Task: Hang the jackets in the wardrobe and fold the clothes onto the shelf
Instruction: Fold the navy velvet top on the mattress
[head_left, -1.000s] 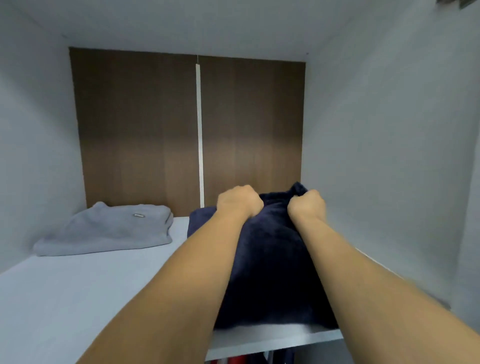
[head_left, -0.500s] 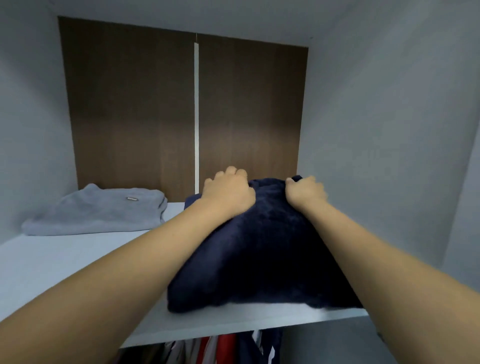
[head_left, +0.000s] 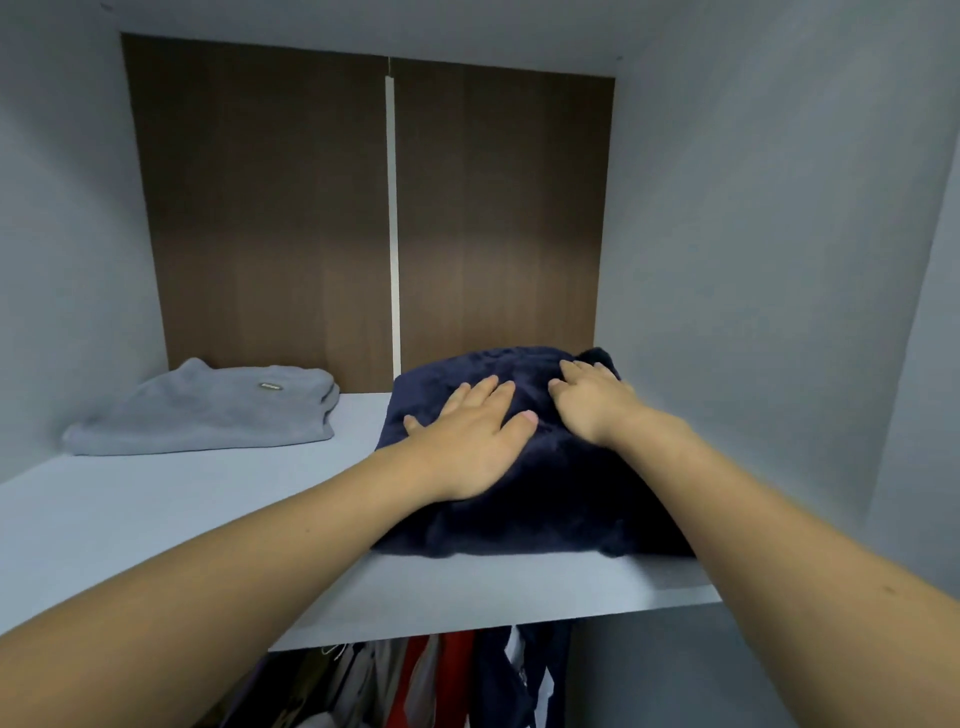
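The folded navy garment lies on the shelf, right side. Left hand and right hand rest flat on it, fingers extended. A folded grey garment lies far left.

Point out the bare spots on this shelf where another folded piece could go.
The shelf is bare in front of the grey folded garment, out to the front edge. A narrower bare strip runs between it and the navy folded garment. The right side is crowded: the left hand and right hand lie flat on the navy garment beside the right wall.
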